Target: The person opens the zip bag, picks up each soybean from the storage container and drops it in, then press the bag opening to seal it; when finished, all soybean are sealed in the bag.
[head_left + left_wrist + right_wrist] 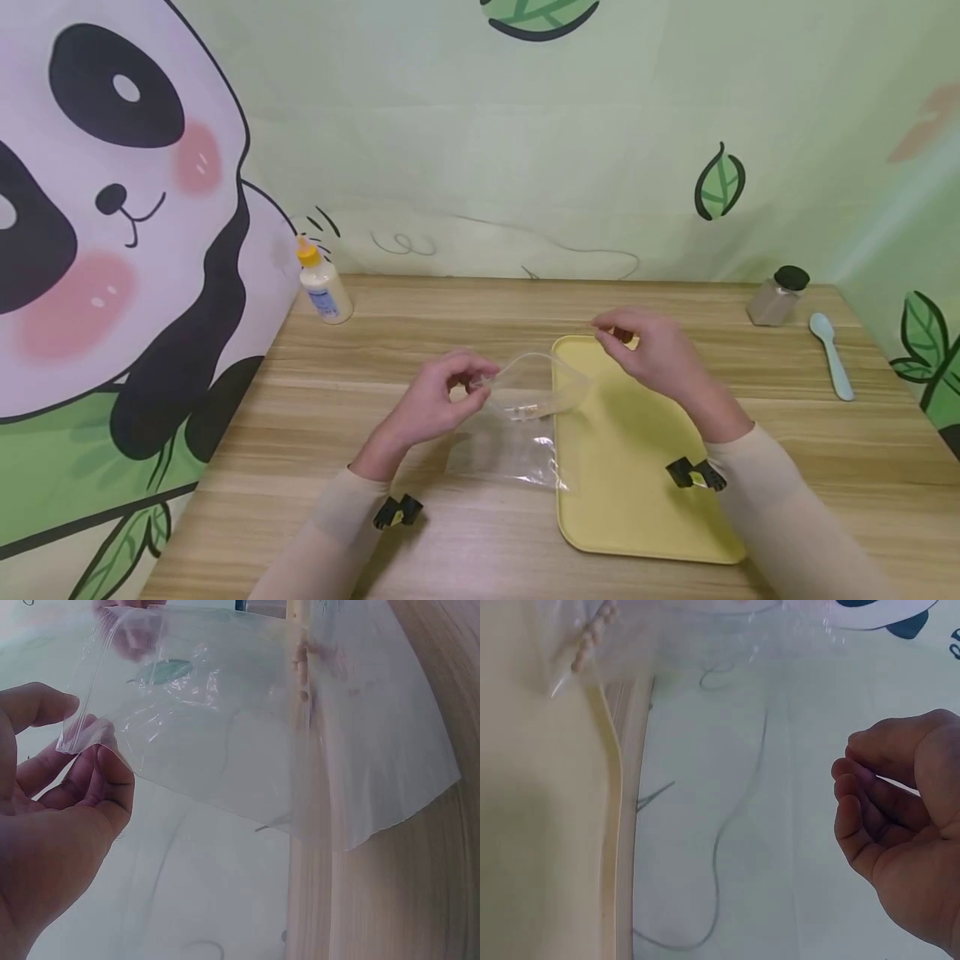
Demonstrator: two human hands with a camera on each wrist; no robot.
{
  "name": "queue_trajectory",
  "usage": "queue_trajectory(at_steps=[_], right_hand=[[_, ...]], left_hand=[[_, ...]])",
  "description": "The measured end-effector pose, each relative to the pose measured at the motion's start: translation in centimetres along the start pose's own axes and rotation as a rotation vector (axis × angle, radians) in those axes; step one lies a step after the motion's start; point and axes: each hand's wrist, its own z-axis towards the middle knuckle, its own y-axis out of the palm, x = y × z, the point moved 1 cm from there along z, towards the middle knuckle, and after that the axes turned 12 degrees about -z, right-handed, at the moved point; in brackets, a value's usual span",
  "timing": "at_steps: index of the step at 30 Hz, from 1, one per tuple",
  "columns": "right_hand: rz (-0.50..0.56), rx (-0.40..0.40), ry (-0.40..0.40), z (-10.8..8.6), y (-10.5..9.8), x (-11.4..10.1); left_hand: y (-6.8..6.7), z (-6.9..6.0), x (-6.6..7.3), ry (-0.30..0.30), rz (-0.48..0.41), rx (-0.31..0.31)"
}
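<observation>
A clear zip-top plastic bag point(502, 454) hangs over the wood table and overlaps the tray's left edge, its mouth gaping. My left hand point(438, 396) pinches the bag's top corner between thumb and fingers; the left wrist view shows the zip strip point(86, 697) beside that grip. A short row of small beige bead-like pieces point(592, 637) shows at the bag. My right hand point(652, 350) is raised above the far end of the yellow tray point(622, 492), apart from the bag. Its fingers curl toward the thumb; whether they pinch something thin is unclear.
At the back left stands a white bottle point(328, 292) with a yellow cap and blue label. On the right are a small jar point(774, 304) with a black lid and a light blue spoon point(831, 358). A printed backdrop point(450, 150) rises behind the table.
</observation>
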Motion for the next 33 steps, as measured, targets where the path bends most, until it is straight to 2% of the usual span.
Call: queue_trajectory(at_steps=[9,26,33], right_hand=[[-0.035,-0.046,0.138,-1.0,0.1,2.9],[-0.07,-0.239,0.413,-3.2,0.6,7.8],[-0.089,-0.318,0.446,-4.1,1.0,9.4]], left_hand=[[0.0,0.0,0.1,0.002,0.003,0.003],[-0.1,0.0,0.1,-0.004,-0.001,0.004],[-0.1,-0.1,-0.2,0.005,-0.006,0.006]])
